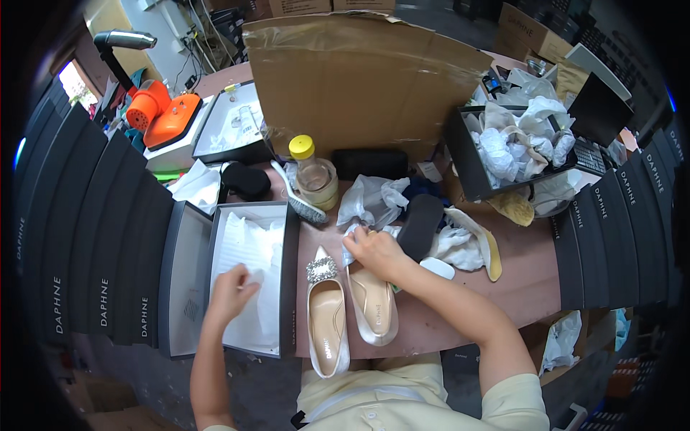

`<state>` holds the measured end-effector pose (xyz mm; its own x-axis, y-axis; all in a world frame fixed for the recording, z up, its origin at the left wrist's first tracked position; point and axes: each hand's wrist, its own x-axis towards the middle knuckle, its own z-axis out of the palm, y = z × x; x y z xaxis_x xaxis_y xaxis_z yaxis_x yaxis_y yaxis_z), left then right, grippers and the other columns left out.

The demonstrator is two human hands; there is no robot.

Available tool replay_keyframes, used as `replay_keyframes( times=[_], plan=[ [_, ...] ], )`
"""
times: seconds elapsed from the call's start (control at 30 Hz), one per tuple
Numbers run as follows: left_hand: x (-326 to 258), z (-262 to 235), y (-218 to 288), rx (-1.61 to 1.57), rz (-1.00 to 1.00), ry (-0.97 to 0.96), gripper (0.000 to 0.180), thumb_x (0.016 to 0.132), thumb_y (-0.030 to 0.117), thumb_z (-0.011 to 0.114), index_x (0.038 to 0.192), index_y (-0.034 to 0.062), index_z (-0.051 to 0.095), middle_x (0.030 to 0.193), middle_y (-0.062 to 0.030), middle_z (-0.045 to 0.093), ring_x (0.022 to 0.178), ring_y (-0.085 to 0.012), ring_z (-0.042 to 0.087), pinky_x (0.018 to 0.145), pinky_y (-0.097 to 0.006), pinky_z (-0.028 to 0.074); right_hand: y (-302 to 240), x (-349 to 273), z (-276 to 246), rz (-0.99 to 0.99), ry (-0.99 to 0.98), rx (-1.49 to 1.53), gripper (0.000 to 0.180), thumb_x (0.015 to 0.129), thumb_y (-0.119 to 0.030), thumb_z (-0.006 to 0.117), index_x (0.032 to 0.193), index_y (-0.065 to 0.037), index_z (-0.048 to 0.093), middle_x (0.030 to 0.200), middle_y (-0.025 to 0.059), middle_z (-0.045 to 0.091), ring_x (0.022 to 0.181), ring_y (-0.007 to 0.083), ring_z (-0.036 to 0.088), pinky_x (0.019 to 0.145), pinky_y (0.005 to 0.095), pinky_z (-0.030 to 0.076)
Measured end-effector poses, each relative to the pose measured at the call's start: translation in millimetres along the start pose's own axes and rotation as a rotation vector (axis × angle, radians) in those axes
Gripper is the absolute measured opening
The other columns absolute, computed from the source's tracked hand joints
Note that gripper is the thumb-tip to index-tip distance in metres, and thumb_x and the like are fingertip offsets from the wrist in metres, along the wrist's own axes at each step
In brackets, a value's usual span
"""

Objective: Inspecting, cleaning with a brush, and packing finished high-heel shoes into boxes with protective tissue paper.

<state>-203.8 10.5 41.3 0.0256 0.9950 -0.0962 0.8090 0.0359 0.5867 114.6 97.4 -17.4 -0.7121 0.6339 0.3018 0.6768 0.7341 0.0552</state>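
Note:
A pair of white pointed pumps stands at the table's near edge. The left pump (327,323) carries a sparkling rectangular buckle (321,269) on its toe. My right hand (377,253) is closed over the toe of the right pump (371,305), gripping crumpled whitish wrapping (350,244); the hand hides much of that toe. Over the open shoe box (289,287), lined with white tissue paper (248,316), my left hand (233,287) has its fingers curled together. Something small and whitish shows at its fingertips, too blurred to name.
Stacked dark shoe boxes (79,230) flank the left, others (604,230) the right. Behind are a yellow-capped bottle (302,149), a brush (305,208), crumpled plastic (374,201), a dark sole-shaped pad (420,226), a box of wadded paper (474,188) and an upright cardboard sheet (359,86).

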Motion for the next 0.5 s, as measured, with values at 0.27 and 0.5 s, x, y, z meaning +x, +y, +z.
replay_keyframes(
  times=[0.27,0.5],
  plan=[
    [60,0,158,-0.467,0.393,0.328,0.025,0.083,0.013,0.062,0.103,0.0005,0.055,0.08,-0.0071,0.061,0.058,-0.0092,0.059,0.037,-0.021,0.041,-8,-28,-68,0.267,0.047,0.247,0.044,0.074,-0.03,0.07,0.107,-0.005,0.054,0.092,0.01,0.057,0.086,0.0237,0.059,0.065,0.0336,0.05],
    [163,102,231,-0.278,0.161,0.191,0.05,0.086,0.036,0.059,0.115,-0.0039,0.051,0.106,-0.0243,0.058,0.082,-0.0299,0.066,0.066,-0.035,0.055,-1,-96,-123,0.515,0.173,0.55,0.036,0.077,-0.017,0.068,0.108,-0.004,0.058,0.102,0.0127,0.061,0.091,0.0298,0.061,0.075,0.0353,0.049]
  ],
)
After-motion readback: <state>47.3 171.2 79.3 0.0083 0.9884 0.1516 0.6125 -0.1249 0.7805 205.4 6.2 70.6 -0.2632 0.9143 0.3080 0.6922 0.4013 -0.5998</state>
